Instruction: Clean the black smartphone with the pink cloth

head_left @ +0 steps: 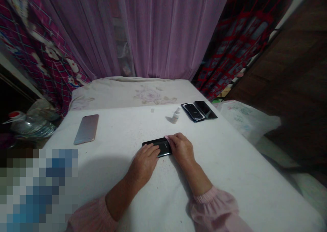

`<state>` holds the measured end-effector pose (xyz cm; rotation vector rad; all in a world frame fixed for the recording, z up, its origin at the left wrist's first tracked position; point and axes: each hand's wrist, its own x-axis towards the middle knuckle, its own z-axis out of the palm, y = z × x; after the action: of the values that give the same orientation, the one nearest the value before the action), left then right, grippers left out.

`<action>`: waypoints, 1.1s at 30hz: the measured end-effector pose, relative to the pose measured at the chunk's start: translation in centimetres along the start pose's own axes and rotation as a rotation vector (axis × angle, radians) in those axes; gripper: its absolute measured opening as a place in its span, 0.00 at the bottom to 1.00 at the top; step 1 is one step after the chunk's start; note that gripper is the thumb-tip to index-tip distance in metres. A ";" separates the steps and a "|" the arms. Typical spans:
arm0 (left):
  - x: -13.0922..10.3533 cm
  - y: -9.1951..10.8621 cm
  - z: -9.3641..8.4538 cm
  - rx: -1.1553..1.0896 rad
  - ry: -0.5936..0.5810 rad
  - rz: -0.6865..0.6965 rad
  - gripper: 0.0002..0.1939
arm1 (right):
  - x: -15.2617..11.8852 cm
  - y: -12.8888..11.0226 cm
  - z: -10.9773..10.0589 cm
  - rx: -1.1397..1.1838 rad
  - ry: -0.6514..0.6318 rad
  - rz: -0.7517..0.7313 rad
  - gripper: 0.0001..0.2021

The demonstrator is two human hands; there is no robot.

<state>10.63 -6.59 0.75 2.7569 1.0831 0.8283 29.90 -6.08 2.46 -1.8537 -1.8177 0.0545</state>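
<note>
A black smartphone (pixel 163 151) lies back side up on the white table in front of me, with a pale logo near its right end. My left hand (pixel 146 161) rests on the phone's left part, its fingers stretched out flat across the back and the thumb hidden. At the phone's right end, my right hand (pixel 182 149) is closed, thumb and fingertips pinched together at the upper edge. A tiny pale pinkish bit shows at those fingertips, too small to name. Beyond the right hand stands a small white bottle (pixel 176 116) with a narrow nozzle.
A rose-gold phone (pixel 87 129) lies at the left of the table (pixel 219 177). Several dark phones (pixel 195 111) lie at the far right edge, some stacked. A small pale square (pixel 152 110) sits near the bottle. Left of the table is a large water bottle (pixel 30 124); curtains (pixel 166 31) hang behind.
</note>
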 end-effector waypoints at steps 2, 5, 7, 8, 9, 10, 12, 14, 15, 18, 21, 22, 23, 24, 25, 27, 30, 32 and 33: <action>0.0 0.0 0.1 0.001 -0.005 0.002 0.15 | -0.3 -1.1 0.2 0.018 -0.042 -0.046 0.12; -0.1 -0.1 0.1 -0.002 -0.005 0.008 0.16 | -0.6 -2.3 0.3 0.045 -0.086 -0.094 0.11; -0.1 -0.1 0.1 -0.006 0.003 0.008 0.16 | -0.6 -2.4 0.2 0.052 -0.091 -0.094 0.11; -0.1 -0.1 0.1 -0.010 0.006 0.009 0.16 | -0.5 -2.1 0.1 0.048 -0.090 -0.083 0.11; -0.1 -0.1 0.1 -0.013 0.007 0.011 0.15 | -0.4 -1.8 0.0 0.038 -0.085 -0.063 0.11; -0.1 -0.1 0.1 -0.016 0.007 0.013 0.15 | -0.3 -1.4 -0.2 0.022 -0.078 -0.035 0.11; -0.1 -0.1 0.0 -0.020 0.007 0.016 0.15 | -0.1 -0.4 -0.7 -0.019 -0.059 0.034 0.11; -0.1 -0.1 0.0 -0.023 0.016 0.013 0.14 | 0.0 0.3 -1.1 -0.053 -0.041 0.094 0.12; -0.1 -0.1 -0.1 -0.027 0.020 0.010 0.14 | 0.0 0.4 -1.2 -0.065 -0.033 0.111 0.12; -0.1 -0.1 -0.1 -0.040 0.021 0.006 0.14 | -0.3 -0.1 -1.2 -0.072 -0.022 0.097 0.12; -0.1 -0.1 0.0 -0.034 0.022 0.005 0.15 | -0.7 -1.6 -0.7 -0.042 -0.053 0.009 0.11; -0.1 -0.1 0.1 -0.032 0.023 0.004 0.15 | -0.9 -2.0 -0.6 -0.028 -0.069 -0.022 0.11; -0.1 -0.1 0.1 -0.031 0.022 0.004 0.15 | -1.0 -2.4 -0.5 -0.016 -0.083 -0.045 0.11; -0.1 -0.1 0.1 -0.032 0.019 0.003 0.16 | -1.0 -2.7 -0.4 -0.006 -0.095 -0.057 0.11; -0.1 -0.1 0.0 -0.034 0.017 0.003 0.16 | -1.0 -2.7 -0.4 0.000 -0.102 -0.060 0.11; -0.1 0.0 -0.1 -0.036 0.010 0.003 0.16 | -0.9 -2.4 -0.5 -0.004 -0.097 -0.032 0.11; 0.0 0.1 -0.3 -0.027 -0.003 0.001 0.15 | -0.7 -1.1 -1.1 -0.050 -0.061 0.043 0.11; 0.0 0.1 -0.3 -0.021 -0.010 -0.002 0.15 | -0.5 -0.3 -1.4 -0.079 -0.035 0.090 0.12; 0.0 0.1 -0.3 -0.021 -0.011 -0.006 0.15 | -0.5 0.0 -1.6 -0.087 -0.026 0.108 0.12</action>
<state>10.54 -6.71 1.04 2.7367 1.0746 0.8183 30.48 -7.11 3.62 -2.0201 -1.7617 0.0393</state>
